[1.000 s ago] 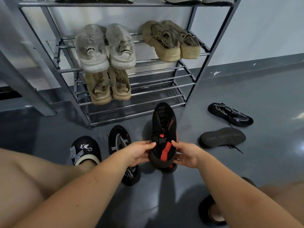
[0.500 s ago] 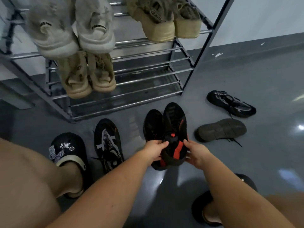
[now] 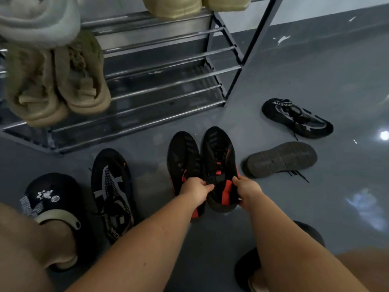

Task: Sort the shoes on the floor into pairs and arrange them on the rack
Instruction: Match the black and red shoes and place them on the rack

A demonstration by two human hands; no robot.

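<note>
We are pairing the two black-and-red shoes on the floor (image 3: 315,70) just near of the rack (image 3: 168,66), our left hand (image 3: 194,190) and right hand (image 3: 247,190) both closed on the right shoe's (image 3: 219,157) heel beside its mate (image 3: 183,157), and next we judge both need lifting onto the free lower shelf.

shiny metal rack (image 3: 168,53), glossy floor (image 3: 315,70), knit cloth black-red shoes (image 3: 219,157)
</note>
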